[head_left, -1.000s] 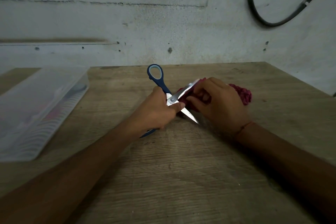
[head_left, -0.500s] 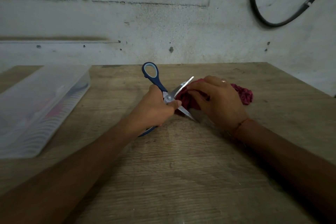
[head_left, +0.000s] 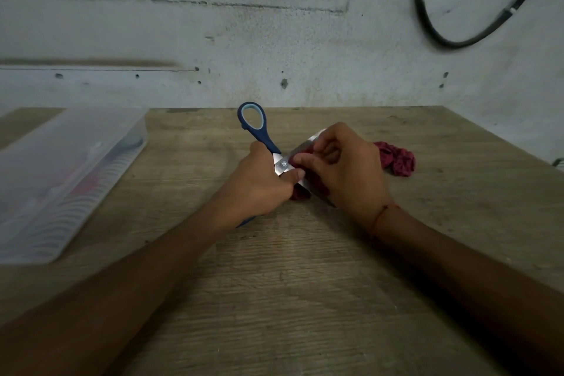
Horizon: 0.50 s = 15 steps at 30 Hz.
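Observation:
Blue-handled scissors (head_left: 255,128) lie spread wide at the middle of the wooden table (head_left: 305,284). My left hand (head_left: 259,186) grips one handle, and the other handle loop points up and away. A dark red cloth (head_left: 396,159) lies between the blades and trails off to the right. My right hand (head_left: 345,168) covers most of the cloth and pinches it against the blades near the pivot. The lower blade is largely hidden under my right hand.
A clear plastic box (head_left: 61,180) with a lid stands at the table's left edge, something pink and dark inside. A black cable (head_left: 433,30) loops on the concrete wall at upper right. The table's right edge runs diagonally at the right.
My right hand has slid left along the cloth toward the scissors' pivot, now covering more of the blades. The upper handle has swung a little more upright.

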{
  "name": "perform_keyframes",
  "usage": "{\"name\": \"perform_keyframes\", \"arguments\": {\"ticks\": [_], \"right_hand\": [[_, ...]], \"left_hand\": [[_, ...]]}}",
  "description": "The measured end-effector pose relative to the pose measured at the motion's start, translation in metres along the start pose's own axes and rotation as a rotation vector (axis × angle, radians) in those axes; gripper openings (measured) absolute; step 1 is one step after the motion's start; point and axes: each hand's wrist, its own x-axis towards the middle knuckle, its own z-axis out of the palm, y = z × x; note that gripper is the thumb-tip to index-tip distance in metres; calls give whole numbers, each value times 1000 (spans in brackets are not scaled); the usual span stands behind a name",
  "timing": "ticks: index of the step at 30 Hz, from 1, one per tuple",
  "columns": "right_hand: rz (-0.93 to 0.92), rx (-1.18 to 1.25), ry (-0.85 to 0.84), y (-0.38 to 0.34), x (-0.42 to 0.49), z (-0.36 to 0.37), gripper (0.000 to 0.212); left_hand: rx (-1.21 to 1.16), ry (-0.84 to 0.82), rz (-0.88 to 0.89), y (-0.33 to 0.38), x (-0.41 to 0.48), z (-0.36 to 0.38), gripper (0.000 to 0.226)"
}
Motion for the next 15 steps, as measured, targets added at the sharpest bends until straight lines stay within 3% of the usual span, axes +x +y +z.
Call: {"name": "perform_keyframes", "arguments": {"ticks": [3, 8, 11, 15], "right_hand": [[142, 37, -80, 0, 0, -1, 23], [391, 464, -217, -7, -3, -13, 11], [538, 615, -173, -10, -4, -18, 20], [579, 699, -81, -12, -3, -20, 24]], "left_hand": [[29, 38, 20, 5, -4, 2, 43], [88, 35, 61, 13, -10, 7, 42], [88, -8, 97, 18, -14, 9, 41], [72, -34, 155, 24, -18, 10, 35]]}}
